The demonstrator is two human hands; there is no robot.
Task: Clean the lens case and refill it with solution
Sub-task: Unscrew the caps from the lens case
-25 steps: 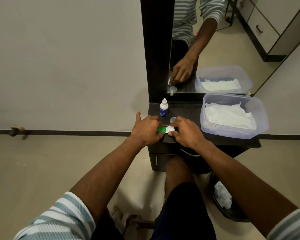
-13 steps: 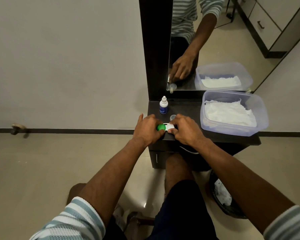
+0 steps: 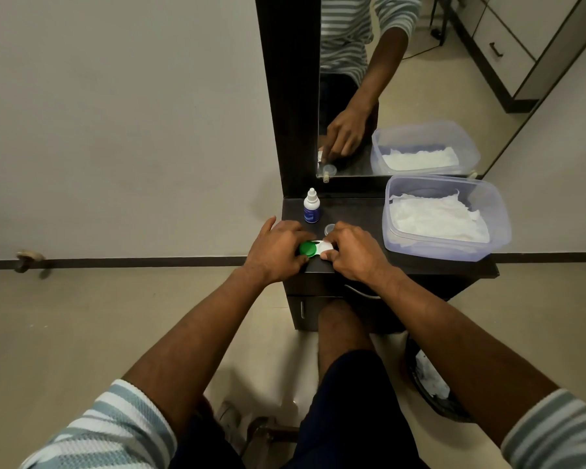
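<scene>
- My left hand (image 3: 278,250) lies over the green end of the lens case (image 3: 315,248), fingers curled round the green cap (image 3: 308,249), thumb stuck out and away from the case toward the wall.
- My right hand (image 3: 354,253) is at the white end of the case, fingers bent over it and the thumb tip pressed against its near edge; it holds that end, covering most of the white cap (image 3: 326,246).
- Position: the case lies flat on the dark surface (image 3: 352,211), near its front edge, directly between my two hands, which both touch it. Neither hand is nearer; each owns one end.
- Long axis: runs left to right, roughly parallel to the front edge of the surface. Green end points to my left, white end to my right.
- Both caps look seated on the case. Judgement: unscrewing comes next, one hand bracing the body while the other twists. The left is the better placed, since its cap is the more exposed.
- Taking the case as landmark: the solution bottle (image 3: 312,208) stands upright behind it, apart from it, just past my left fingertips. A small clear cup (image 3: 329,228) sits just behind the white end, near my right knuckles.
- The clear tub (image 3: 494,211) of white tissues is to the right of the case, well apart from it, beyond my right hand.
- Risk, as judged: a twist about the long axis could skid the case toward the front edge.
</scene>
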